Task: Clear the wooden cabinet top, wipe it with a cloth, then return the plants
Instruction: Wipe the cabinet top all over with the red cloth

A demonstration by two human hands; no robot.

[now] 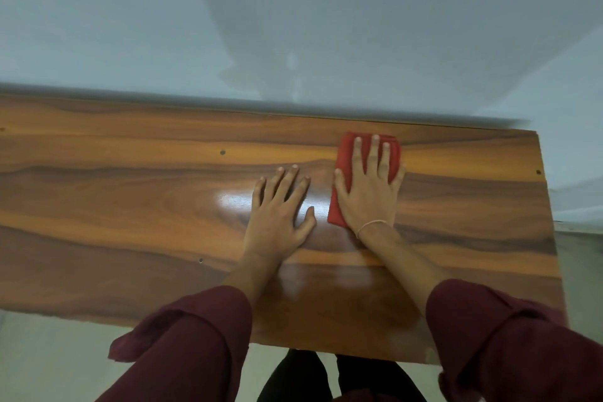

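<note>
Wiping step: the right hand (368,192) presses flat on the red cloth (342,173) right of centre on the cabinet top (130,192); the left hand (277,215) rests open, fingers straight. Likely next: sweep across the unwiped wood.

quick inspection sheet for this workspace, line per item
surface: glossy wooden cabinet top, light glare near the middle, a few small round marks
job's things: red cloth folded and flat on the top, toward the far right; no plants in view
clutter: nothing seen
hands: left hand flat on the bare wood, fingers straight; right hand pressing flat on the cloth, fingers spread
cables: nothing seen
surroundings: plain pale wall behind the cabinet, light floor in front, maroon sleeves at the near edge
</note>
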